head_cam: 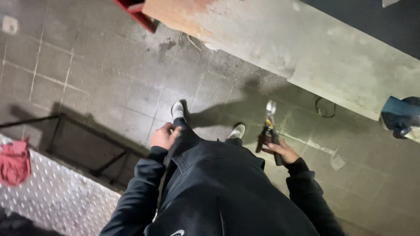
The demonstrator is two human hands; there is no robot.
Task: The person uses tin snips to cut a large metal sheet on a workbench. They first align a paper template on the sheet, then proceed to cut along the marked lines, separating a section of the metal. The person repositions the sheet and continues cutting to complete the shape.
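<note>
I look down at my own body in dark clothes and white shoes [177, 109] on a grey tiled floor [109, 78]. My right hand [282, 150] grips a pair of metal snips [269, 131] with dark handles, the shiny blades pointing away from me. My left hand [164, 136] rests against my left thigh, fingers curled at the trouser pocket; whether it holds anything is hidden.
A long concrete slab [328, 57] with rusty stains runs across the top right. A checker-plate metal table [57, 196] with a red cloth [15, 164] stands at the lower left. A red frame [138, 11] is at the top, a blue bag [400, 116] at the right.
</note>
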